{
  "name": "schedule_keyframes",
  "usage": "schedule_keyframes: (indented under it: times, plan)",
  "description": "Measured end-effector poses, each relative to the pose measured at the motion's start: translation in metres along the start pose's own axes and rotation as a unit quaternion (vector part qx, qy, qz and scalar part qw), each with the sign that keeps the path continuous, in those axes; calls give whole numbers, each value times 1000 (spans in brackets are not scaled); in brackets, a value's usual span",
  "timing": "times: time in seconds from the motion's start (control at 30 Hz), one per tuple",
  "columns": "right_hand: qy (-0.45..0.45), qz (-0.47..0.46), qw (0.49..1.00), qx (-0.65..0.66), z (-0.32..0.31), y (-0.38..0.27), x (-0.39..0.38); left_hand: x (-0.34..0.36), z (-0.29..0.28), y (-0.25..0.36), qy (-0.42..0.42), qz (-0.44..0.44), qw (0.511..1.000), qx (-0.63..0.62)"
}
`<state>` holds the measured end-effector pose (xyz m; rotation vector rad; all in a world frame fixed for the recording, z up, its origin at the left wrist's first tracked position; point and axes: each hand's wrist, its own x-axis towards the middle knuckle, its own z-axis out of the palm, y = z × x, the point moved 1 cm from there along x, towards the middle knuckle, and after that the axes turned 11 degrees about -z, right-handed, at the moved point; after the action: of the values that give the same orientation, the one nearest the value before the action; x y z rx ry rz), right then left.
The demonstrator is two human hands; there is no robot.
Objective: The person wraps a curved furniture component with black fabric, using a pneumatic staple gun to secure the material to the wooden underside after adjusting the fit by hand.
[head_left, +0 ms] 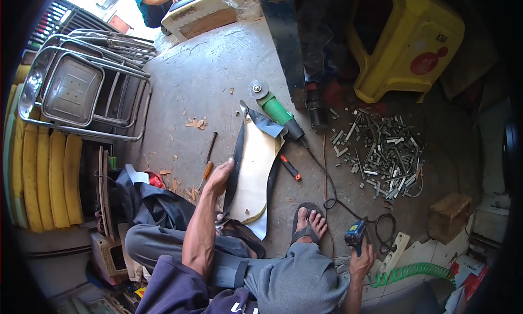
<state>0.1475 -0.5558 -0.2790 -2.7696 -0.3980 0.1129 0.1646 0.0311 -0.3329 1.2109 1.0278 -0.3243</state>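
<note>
– on the concrete floor [188, 90], just ahead of the person's legs [294, 278], how far along was the work with the pale panel [253, 169]?

– partway, i judged. the dark sheet [268, 125] was folded over the panel's far end and ran up along its left side, but most of the pale face lay bare.

– so what was left?

– the two long sides, it seemed: the sheet's margins stood loose there and weren't drawn across the face. whether the far fold was fastened, i couldn't tell.

– and the hands?

– the left hand [219, 176] was at the panel's left side, thumb uppermost, fingers curled in. it looked closed on the sheet's edge, though some fingers were hidden. the right hand [362, 260] was wrapped around the lower part of a blue-and-black tool [354, 234], whose blue end pointed away from the person.

– where did that put the panel?

– just to the right of the left hand, with the sheet's edge between them, and well to the left of the right hand, with a sandalled foot [309, 225] in between.

– anything else near it?

– a green grinder [277, 109] lay beyond the far end, and an orange-and-black knife [290, 168] just beside the right edge.
</note>
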Motion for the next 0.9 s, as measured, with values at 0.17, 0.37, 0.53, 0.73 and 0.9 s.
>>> schedule_keyframes:
  times: [0.17,0.37,0.53,0.73,0.9]
  plan:
    - [-58,52,997,19,1,-4,-2,-42,25,34,16,57,997,-42]
    - [-135,9,985,108,-47,-98,112,-127,-7,116,-142,228,937,-222]
    - [-115,-197,855,466,-92,-266,193,-181,-18,159,-190,292,893,-285]
    - [-191,-451,742,457,-158,-420,189,-235,-65,196,-541,430,702,-174]
    - [-171,-440,704,531,-181,-496,184,-270,-40,119,-567,361,701,-238]
